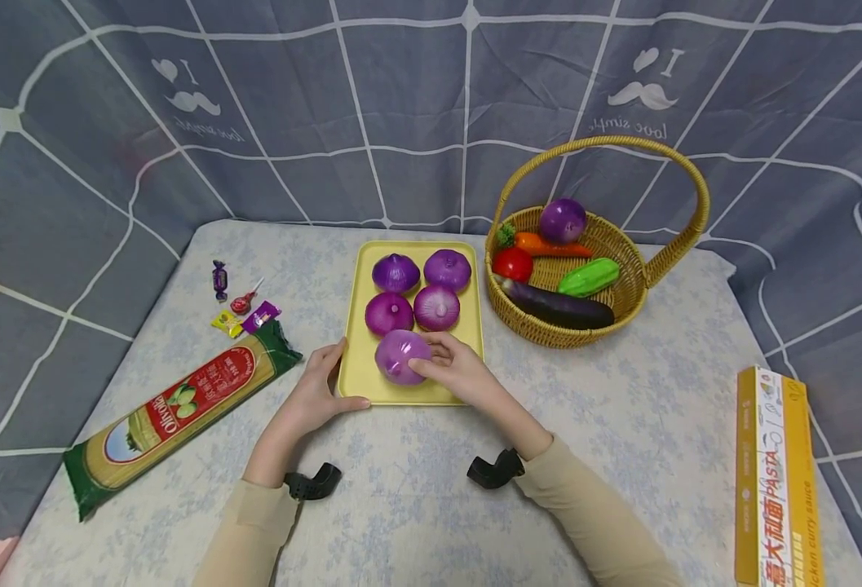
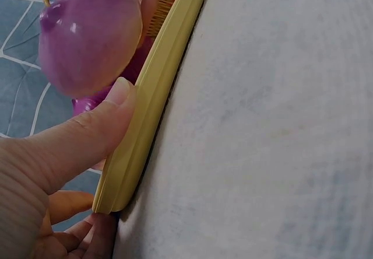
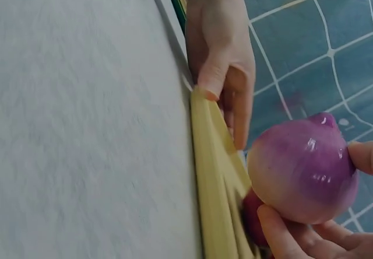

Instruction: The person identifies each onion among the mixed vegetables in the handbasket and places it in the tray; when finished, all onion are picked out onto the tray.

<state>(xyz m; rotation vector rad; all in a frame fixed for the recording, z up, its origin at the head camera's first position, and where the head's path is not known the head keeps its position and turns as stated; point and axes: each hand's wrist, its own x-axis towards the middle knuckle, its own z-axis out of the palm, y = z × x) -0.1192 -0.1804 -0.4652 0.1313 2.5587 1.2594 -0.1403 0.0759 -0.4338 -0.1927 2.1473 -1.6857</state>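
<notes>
Both hands reach forward, left hand [image 1: 318, 390] gripping, right hand [image 1: 460, 372] cupped.

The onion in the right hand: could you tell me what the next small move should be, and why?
Probably lower the onion onto the bare near end of the tray and let go. The right hand holds it just above that spot, four onions fill the far part, and the left hand steadies the tray's edge.

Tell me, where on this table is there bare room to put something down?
Bare table lies between the basket and pasta box, and beyond the candies. The tray is crowded: five onions, the right hand holding the nearest onion.
</notes>
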